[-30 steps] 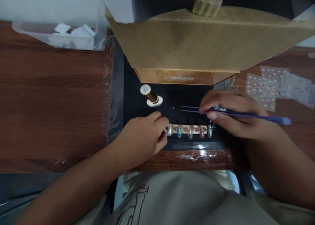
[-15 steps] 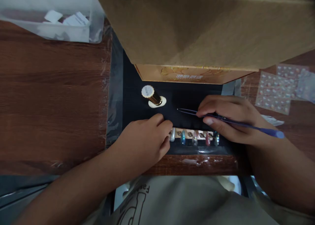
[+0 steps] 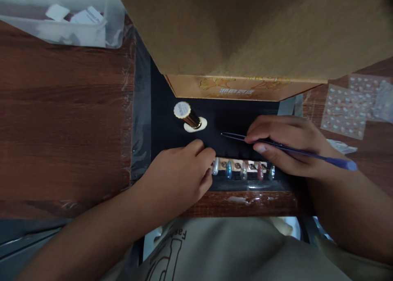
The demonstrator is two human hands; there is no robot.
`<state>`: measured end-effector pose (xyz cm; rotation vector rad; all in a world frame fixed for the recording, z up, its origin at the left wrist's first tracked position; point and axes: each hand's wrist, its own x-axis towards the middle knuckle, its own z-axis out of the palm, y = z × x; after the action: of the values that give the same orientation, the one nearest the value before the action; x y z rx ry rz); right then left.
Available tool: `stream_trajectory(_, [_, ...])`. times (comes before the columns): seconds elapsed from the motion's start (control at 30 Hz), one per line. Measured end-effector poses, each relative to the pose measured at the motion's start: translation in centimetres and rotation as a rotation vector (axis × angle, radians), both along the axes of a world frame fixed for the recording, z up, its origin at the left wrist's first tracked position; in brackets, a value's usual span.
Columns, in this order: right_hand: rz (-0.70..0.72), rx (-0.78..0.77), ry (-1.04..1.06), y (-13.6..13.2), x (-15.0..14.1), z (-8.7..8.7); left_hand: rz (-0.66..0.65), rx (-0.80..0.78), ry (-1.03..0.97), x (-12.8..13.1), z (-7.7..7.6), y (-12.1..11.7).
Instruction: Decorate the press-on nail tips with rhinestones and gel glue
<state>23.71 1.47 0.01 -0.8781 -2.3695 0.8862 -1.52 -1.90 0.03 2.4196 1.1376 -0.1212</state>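
Note:
My left hand [image 3: 181, 172] is curled, its fingertips pinching the left end of a narrow strip [image 3: 242, 166] that carries several coloured false nails. My right hand [image 3: 285, 143] grips purple tweezers [image 3: 270, 146], whose closed tips point left over the black mat [image 3: 162, 125], just above the strip. I see nothing between the tips. A gold stand with a round white top [image 3: 187, 115] leans on a small pad behind my left hand.
A large cardboard box [image 3: 251, 31] overhangs the back of the mat, with an orange printed box [image 3: 239, 88] under it. Clear sticker sheets [image 3: 346, 109] lie at right. A clear plastic bin [image 3: 61, 19] with white papers sits at back left on the wooden table [image 3: 61, 117].
The view has tilted, so everything sits a little lower in the frame. Both hands hold the same grips; the tweezers stay above the nail strip.

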Motion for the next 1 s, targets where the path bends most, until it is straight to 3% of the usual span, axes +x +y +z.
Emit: stream_trajectory(1.0, [0.025, 0.034, -0.016, 0.04, 0.31, 0.38, 0.007, 0.005, -0.015, 0.07, -0.01, 0.06])
